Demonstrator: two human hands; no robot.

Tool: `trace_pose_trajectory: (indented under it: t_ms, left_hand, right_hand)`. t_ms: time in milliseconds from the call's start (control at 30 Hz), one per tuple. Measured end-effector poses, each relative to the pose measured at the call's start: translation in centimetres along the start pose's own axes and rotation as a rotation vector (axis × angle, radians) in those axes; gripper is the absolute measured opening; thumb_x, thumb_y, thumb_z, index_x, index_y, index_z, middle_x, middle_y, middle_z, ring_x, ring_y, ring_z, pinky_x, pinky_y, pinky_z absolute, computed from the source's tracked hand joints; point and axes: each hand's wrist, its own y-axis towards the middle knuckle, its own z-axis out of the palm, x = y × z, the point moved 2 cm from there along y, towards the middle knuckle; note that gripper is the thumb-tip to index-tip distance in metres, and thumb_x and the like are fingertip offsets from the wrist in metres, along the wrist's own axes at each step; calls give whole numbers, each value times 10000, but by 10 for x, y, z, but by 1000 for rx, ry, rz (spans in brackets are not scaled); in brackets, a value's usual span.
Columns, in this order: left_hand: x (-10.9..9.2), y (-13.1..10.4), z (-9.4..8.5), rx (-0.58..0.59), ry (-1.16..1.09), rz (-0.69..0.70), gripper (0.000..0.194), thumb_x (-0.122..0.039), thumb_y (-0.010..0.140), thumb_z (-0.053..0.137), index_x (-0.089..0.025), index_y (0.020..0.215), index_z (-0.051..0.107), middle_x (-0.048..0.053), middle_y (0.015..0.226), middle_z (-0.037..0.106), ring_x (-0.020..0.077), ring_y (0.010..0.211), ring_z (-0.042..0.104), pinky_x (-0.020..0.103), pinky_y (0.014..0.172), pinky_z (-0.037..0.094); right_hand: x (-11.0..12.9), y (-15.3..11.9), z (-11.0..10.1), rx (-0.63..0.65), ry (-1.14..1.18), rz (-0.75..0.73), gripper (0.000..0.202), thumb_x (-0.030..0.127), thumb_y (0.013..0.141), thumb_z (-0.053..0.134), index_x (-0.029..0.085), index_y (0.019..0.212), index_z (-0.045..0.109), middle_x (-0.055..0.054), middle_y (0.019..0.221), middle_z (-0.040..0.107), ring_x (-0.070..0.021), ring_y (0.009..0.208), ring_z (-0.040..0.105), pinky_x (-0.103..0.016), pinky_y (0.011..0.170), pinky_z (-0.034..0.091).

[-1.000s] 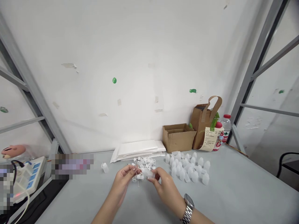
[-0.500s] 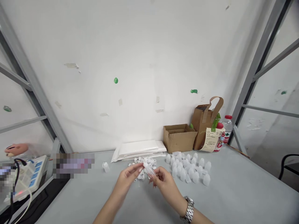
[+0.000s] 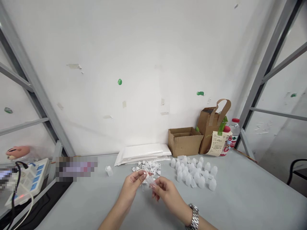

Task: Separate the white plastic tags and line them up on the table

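Observation:
Between my hands is a small translucent plastic bottle (image 3: 150, 181), tilted with its top toward the left. My right hand (image 3: 169, 194) has its fingers closed around the bottle's body. At the top end, my left hand (image 3: 130, 187) pinches a small white cap (image 3: 146, 175); the fingers partly cover it, and I cannot tell how firmly it sits on the bottle. Just behind the hands lies a pile of white caps (image 3: 153, 166), some with thin straps. Several translucent bottles (image 3: 196, 175) lie or stand in a group on the right. Off to the left, one bottle with a cap (image 3: 109, 171) is on its own.
White flat packages (image 3: 144, 152) are stacked against the wall. To their right stand an open cardboard box (image 3: 184, 142), a brown paper bag (image 3: 207, 127) and a red-capped bottle (image 3: 235, 131). A power strip (image 3: 35, 180) with cables occupies the left edge of the grey table (image 3: 251, 191).
Both hands have shifted slightly down and to the left with the bottle. My left fingers have closed over its top end, where the white cap now shows.

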Motion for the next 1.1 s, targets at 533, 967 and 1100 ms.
trace_pose_trajectory:
  t_ms: [533,967,1100]
  left_hand:
    - [-16,-6,2,-100,-197,4,480,-364,613,731,-195,1050,626,92,1057,672,241,1027,576,338,906,411]
    - [-5,2,-12,-183,-436,-54,292,-239,718,655,-139,993,647,115,1000,698,232,1053,585,338,999,379]
    - [1,3,-8,-155,-546,-154,206,-136,798,548,-114,986,629,125,1073,666,201,1061,580,285,980,411]
  right_hand:
    - [0,4,-2,8,58,20,454,617,663,569,173,658,473,9,563,571,-93,469,492,-235,517,397]
    - [1,1,-3,-9,-73,-4,383,549,694,589,186,678,467,27,545,561,-98,478,488,-220,509,390]
    - [3,-3,-1,30,-114,-21,324,483,728,588,179,689,482,24,549,571,-96,491,481,-213,508,374]
